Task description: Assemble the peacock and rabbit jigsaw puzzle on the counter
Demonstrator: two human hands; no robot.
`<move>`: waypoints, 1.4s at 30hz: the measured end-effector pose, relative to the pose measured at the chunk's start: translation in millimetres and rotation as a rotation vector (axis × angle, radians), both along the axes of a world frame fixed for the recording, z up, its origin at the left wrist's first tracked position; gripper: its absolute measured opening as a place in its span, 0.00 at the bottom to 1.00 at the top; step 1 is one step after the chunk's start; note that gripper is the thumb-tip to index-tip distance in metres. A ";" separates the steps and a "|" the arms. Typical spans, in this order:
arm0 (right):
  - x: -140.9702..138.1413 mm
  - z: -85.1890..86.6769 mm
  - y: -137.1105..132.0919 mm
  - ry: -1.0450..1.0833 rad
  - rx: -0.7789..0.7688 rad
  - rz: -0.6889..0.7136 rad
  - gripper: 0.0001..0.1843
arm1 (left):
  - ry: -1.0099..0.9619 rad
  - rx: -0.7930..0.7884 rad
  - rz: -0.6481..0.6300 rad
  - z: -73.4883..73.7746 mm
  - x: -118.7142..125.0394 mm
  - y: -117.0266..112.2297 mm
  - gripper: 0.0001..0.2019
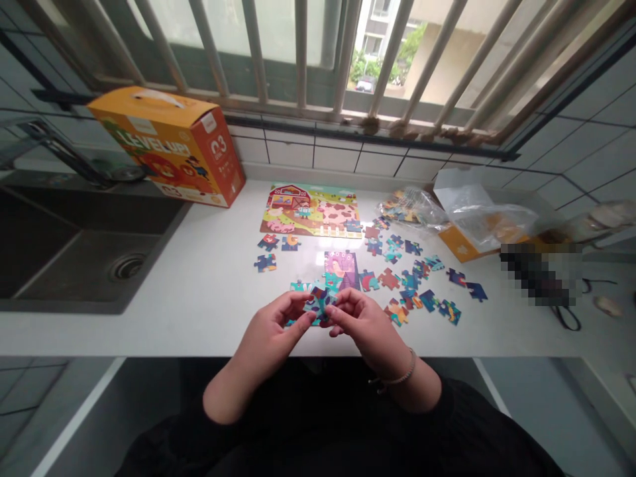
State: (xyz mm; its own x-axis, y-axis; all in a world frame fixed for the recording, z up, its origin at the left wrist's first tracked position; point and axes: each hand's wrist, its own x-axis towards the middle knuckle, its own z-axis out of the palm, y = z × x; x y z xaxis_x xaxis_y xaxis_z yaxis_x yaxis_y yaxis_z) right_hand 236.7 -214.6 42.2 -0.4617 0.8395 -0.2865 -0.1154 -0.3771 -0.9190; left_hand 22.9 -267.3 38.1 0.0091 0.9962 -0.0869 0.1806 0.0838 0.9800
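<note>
Both my hands meet over the counter, pinching colourful jigsaw puzzle pieces (pixel 320 301) between thumbs and fingers. My left hand (pixel 273 329) grips the left side of them, and my right hand (pixel 365 324) the right side. Whether this is one piece or several joined ones, I cannot tell. Just beyond lies a partly joined puzzle (pixel 342 265) with a purple and teal picture, partly covered by my hands. Loose puzzle pieces (pixel 389 278) are scattered to the right, and a few more pieces (pixel 265 263) lie to the left.
A farm-scene puzzle (pixel 311 212) lies further back. An orange box (pixel 169 146) stands at the back left beside the sink (pixel 74 265). To the right are a plastic bag of pieces (pixel 410 207), an opened carton (pixel 467 242) with clear plastic, and a blurred dark object (pixel 539 275) with a strap.
</note>
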 end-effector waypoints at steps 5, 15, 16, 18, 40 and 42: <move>3.5 -7.4 -7.1 -0.096 0.095 0.081 0.26 | -0.032 -0.044 0.046 -1.6 -2.4 -5.0 0.22; 48.3 -41.1 -13.3 -0.661 0.781 -0.155 0.11 | 0.602 0.089 0.036 4.4 -80.1 -15.2 0.20; 49.3 -43.5 -13.3 -0.682 0.846 -0.167 0.10 | 0.642 0.096 0.038 2.4 -87.5 -15.2 0.21; 48.7 -45.6 -13.7 -0.688 0.952 -0.174 0.07 | 0.701 0.096 0.031 -2.0 -98.6 -14.8 0.21; 39.8 -40.3 -17.5 -0.678 1.099 -0.133 0.04 | 0.857 0.055 0.090 -14.9 -90.9 -7.5 0.16; 39.8 -40.8 -17.5 -0.674 1.101 -0.129 0.04 | 0.863 0.051 0.091 -14.2 -90.3 -7.3 0.16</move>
State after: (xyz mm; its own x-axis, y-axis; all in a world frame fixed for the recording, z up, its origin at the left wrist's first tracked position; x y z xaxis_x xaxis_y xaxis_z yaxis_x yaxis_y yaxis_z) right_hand 276.5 -232.1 1.4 -0.3968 0.8079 0.4358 0.5096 0.5887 -0.6274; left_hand -67.3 -274.6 24.0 -0.1198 0.9926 0.0178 0.8570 0.0943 0.5066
